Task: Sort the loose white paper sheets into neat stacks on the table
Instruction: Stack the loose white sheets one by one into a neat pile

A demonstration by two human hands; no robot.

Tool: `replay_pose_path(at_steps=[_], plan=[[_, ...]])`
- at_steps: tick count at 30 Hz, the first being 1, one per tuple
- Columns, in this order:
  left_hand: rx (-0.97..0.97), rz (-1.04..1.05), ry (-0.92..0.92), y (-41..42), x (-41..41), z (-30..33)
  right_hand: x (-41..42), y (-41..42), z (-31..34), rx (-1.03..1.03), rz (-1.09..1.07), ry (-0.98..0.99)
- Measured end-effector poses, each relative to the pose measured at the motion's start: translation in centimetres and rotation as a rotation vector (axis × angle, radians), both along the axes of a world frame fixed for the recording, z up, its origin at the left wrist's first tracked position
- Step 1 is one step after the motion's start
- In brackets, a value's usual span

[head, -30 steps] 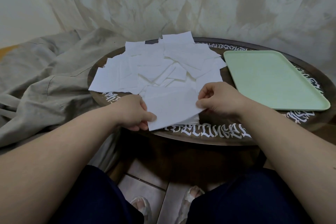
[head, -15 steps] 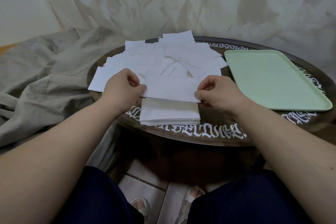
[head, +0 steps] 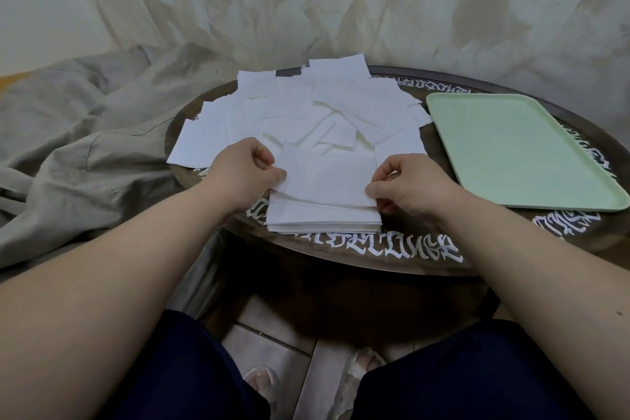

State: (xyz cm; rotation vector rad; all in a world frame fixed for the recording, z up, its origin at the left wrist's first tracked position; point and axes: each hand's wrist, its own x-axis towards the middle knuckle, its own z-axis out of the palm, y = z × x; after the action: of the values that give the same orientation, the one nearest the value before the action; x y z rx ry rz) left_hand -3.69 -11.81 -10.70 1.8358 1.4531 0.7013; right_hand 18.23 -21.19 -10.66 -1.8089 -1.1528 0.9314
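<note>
A white paper sheet (head: 327, 177) is held by both hands just above a neat stack of white sheets (head: 324, 220) at the table's near edge. My left hand (head: 243, 169) pinches the sheet's left edge. My right hand (head: 407, 186) pinches its right edge near the front corner. Behind them a loose pile of several white sheets (head: 306, 109) lies spread over the middle and far side of the round dark table (head: 392, 251).
A pale green tray (head: 518, 147) lies on the right part of the table. Beige cloth (head: 85, 147) is bunched to the left of the table and hangs behind it. White lettering runs round the table rim. My knees and feet show below the table edge.
Both hands lifted a sheet off the near stack region to the loose pile, then brought one sheet back down toward the stack, which it now nearly covers.
</note>
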Motion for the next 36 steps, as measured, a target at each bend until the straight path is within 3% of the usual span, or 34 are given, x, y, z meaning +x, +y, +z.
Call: replay_pose_path(at_steps=[13, 15, 19, 22, 25, 32, 36], plan=[[0.029, -0.070, 0.143, 0.1, -0.2, -0.5, 0.4, 0.3, -0.6, -0.013, 0.022, -0.118], [0.032, -0.074, 0.169, 0.1, -0.1, -0.6, 0.5, 0.4, -0.7, -0.030, 0.047, -0.206], [0.177, -0.099, 0.242, -0.1, -0.3, 0.0, 0.5, 0.3, 0.1, 0.064, 0.093, -0.629], [0.403, -0.303, 0.403, -0.4, -0.8, 1.6, 0.0, 0.2, 1.1, 0.223, 0.257, -0.797], [0.477, -0.504, 0.548, -0.8, -1.3, 1.5, -0.2, 0.2, 0.6, 0.246, 0.492, -0.961], [0.496, -0.504, 0.674, -0.7, -0.9, -0.4, -0.2, 0.2, -0.1, 0.189, 0.575, -1.058], [0.423, -0.452, 0.621, -0.9, -1.2, -0.3, -0.3, 0.4, 0.0, 0.124, 0.586, -1.062]])
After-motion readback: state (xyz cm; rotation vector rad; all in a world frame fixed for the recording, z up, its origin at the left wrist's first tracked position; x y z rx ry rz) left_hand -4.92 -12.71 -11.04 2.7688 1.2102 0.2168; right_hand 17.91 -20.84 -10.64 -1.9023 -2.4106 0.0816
